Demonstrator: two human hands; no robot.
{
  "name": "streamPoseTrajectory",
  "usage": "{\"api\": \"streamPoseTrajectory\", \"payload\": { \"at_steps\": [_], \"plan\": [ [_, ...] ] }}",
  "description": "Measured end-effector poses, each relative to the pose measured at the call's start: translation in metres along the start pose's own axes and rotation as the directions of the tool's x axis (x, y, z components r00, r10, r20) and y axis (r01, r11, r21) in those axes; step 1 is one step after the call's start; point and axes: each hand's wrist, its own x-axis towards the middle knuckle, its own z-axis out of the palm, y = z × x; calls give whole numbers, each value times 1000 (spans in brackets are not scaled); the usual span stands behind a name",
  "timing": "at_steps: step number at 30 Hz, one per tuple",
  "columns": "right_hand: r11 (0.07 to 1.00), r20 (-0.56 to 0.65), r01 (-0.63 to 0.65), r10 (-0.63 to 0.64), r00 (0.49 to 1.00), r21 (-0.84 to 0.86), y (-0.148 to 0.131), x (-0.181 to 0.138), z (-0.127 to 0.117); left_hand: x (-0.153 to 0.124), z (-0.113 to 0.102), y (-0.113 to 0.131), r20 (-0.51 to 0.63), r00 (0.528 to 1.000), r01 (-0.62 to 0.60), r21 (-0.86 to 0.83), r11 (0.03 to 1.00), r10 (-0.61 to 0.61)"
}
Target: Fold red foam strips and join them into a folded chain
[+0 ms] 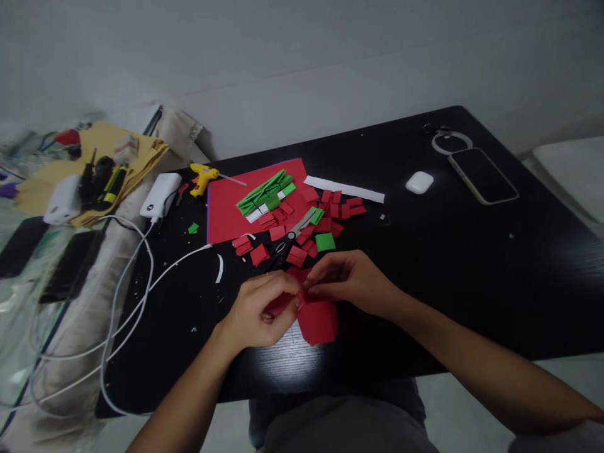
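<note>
Near the front edge of the black table (472, 270), your left hand (257, 311) and right hand (352, 280) both pinch a red paper piece (319, 322) at its top corner. Bare surface lies open to your right. Scissors (289, 240) and red scraps (330, 207) crowd just beyond. Your fingers hide the pinched corner.
</note>
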Motion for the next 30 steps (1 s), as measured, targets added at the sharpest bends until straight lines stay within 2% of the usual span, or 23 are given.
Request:
{"api": "streamPoseTrajectory", "payload": {
  "at_steps": [4, 9, 11, 13, 15, 19, 22, 26, 30],
  "plan": [
    [1000, 34, 5, -4, 999, -9, 2, 1, -3, 1, 1, 1, -5, 999, -39, 20, 999, 39],
    [991, 85, -111, 117, 989, -74, 3, 2, -5, 4, 2, 1, 25, 998, -51, 64, 997, 50],
    [989, 99, -112, 121, 988, -94, 5, 2, -5, 4, 2, 1, 32, 998, -54, 70, 996, 52],
    [992, 81, -75, 84, 993, -101, 6, 2, -5, 3, 2, 1, 26, 999, -21, 66, 998, 19],
    [992, 9, -22, 23, 1000, -121, 8, 2, -4, 2, 1, 1, 9, 998, 66, 51, 997, -66],
    [973, -141, 81, -113, 984, -214, 8, 0, 1, -1, 3, -1, 9, 971, 240, -92, 966, -240],
    [943, -171, 165, -220, 960, -287, 7, -3, 5, -3, 8, -3, -23, 965, 257, -145, 956, -263],
    [880, -160, 271, -355, 921, -390, 8, -4, 7, -4, 13, -4, -118, 963, 231, -93, 968, -241],
    [867, -161, 322, -405, 900, -381, 9, -4, 6, -3, 15, -1, -200, 957, 206, -28, 978, -208]
  ]
}}
